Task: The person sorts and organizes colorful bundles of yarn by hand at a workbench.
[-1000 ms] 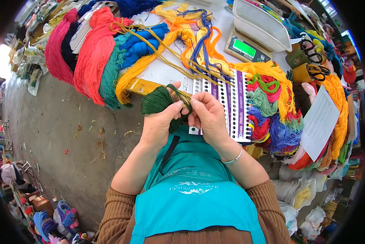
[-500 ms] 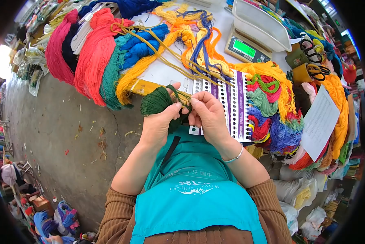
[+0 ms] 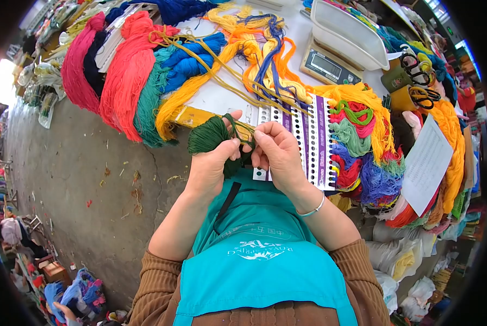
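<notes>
A bundle of dark green thread (image 3: 207, 136) is gripped in my left hand (image 3: 217, 159), its loose loops fanning out on the left side. My right hand (image 3: 279, 154) pinches thread at the other end of the bundle, with thumb and forefinger together. Between the two hands run green and yellowish strands (image 3: 244, 131). Just beyond my right hand lie punched white-and-purple thread cards (image 3: 320, 141), printed "Cross Stitch". Long olive-gold strands (image 3: 243, 92) stretch across the table to the cards.
Coral skeins (image 3: 128, 76) and blue skeins (image 3: 192, 60) hang over the table's left edge. A scale (image 3: 326, 65) with a white tray (image 3: 349, 32) stands behind. Scissors (image 3: 424, 96) sit in holders at right, near a paper sheet (image 3: 427, 163). Another person's hand (image 3: 64, 311) shows lower left.
The scale's display has gone from lit green to dark. Lower left, the other person's hand and the blue yarn have shifted. My hands have hardly moved.
</notes>
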The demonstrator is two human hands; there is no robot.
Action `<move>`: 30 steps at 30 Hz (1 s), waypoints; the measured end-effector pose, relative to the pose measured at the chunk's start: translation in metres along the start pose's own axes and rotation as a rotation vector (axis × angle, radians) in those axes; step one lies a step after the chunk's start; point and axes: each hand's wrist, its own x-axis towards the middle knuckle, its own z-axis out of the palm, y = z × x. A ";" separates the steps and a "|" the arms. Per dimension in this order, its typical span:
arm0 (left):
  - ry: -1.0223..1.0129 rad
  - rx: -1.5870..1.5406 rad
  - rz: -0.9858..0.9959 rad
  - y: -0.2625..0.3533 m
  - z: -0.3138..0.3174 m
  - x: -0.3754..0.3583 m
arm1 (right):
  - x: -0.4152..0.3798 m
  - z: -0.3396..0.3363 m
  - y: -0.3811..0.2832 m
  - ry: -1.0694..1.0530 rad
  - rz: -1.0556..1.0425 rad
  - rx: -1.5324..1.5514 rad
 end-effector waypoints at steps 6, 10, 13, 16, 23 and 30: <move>-0.022 -0.085 -0.020 0.002 -0.002 0.001 | 0.002 -0.002 0.003 0.005 -0.012 -0.026; -0.040 -0.161 -0.023 0.000 -0.005 0.002 | 0.004 0.001 0.000 0.039 0.053 0.146; -0.064 -0.169 -0.034 -0.001 -0.007 0.001 | 0.008 -0.002 -0.002 0.002 0.126 0.288; -0.057 -0.145 -0.032 -0.003 -0.008 0.002 | 0.010 -0.008 -0.001 -0.071 0.213 0.354; -0.041 -0.044 -0.082 0.002 -0.007 0.001 | 0.016 -0.015 -0.026 -0.169 0.235 -0.202; -0.058 -0.050 -0.107 0.001 -0.007 0.003 | 0.008 -0.011 -0.031 -0.202 0.244 -0.261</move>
